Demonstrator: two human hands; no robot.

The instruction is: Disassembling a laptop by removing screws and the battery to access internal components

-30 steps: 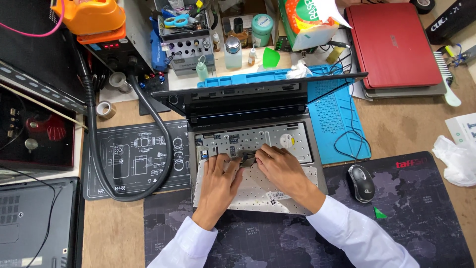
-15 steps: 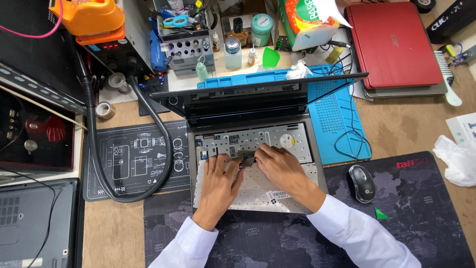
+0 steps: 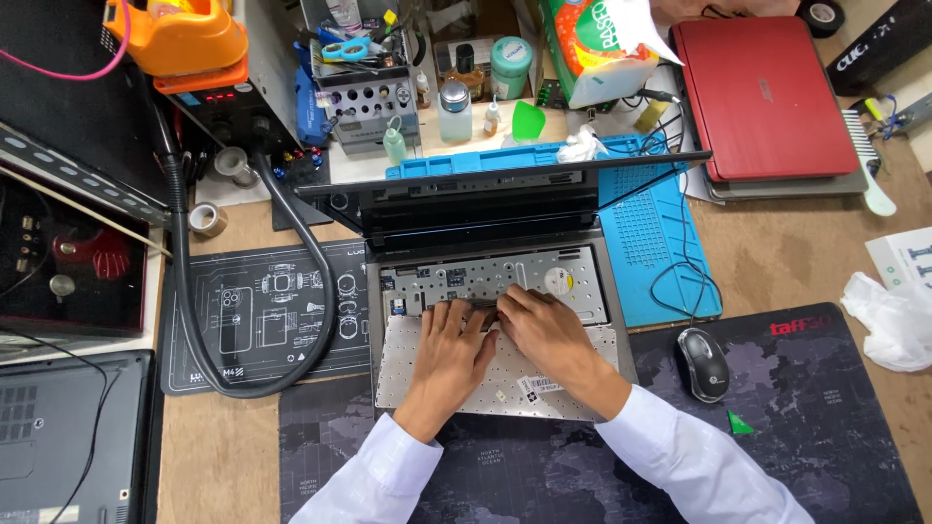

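Observation:
An open laptop point(image 3: 485, 209) lies at the middle of the desk, its keyboard bay bare and showing metal and small parts. A detached keyboard point(image 3: 408, 369), flipped with its silver underside up, rests over the palm rest. My left hand point(image 3: 451, 349) and my right hand point(image 3: 544, 330) lie side by side on it. The fingertips of both press at the keyboard's upper edge, where it meets the bay. What lies between the fingers is hidden.
A black mouse point(image 3: 701, 364) sits on the dark desk mat point(image 3: 825, 408) at the right. A blue work mat point(image 3: 660, 243), a red laptop point(image 3: 767, 92), a tool rack point(image 3: 369, 92), a black hose point(image 3: 291, 320) and another laptop point(image 3: 68, 437) surround the work.

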